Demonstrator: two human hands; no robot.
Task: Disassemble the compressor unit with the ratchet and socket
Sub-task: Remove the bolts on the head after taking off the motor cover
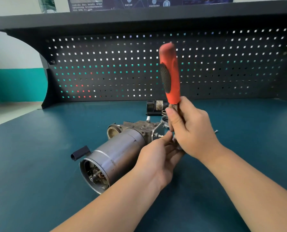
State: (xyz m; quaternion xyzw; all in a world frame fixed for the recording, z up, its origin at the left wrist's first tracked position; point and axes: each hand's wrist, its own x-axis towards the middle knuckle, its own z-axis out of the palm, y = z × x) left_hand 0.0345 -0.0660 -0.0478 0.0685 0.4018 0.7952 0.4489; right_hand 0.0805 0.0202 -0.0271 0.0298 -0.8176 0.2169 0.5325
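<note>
The compressor unit (116, 153) lies on its side on the teal bench, its open motor end toward me and its metal head block (139, 127) at the far end. My right hand (191, 131) grips the shank of the ratchet, whose red and black handle (169, 72) points straight up. The ratchet's head and socket are hidden behind my hands, close to a bolt (159, 135) on the block's right face. My left hand (157, 158) rests against the unit's right side, fingers reaching under the ratchet head; what they hold is hidden.
A small black motor-like part (156, 107) and a spring (163, 112) lie behind the unit. A round metal cap (164, 122) sits beside the block, and a loose screw (215, 131) lies to the right. A dark pegboard (106, 67) closes off the bench's far edge.
</note>
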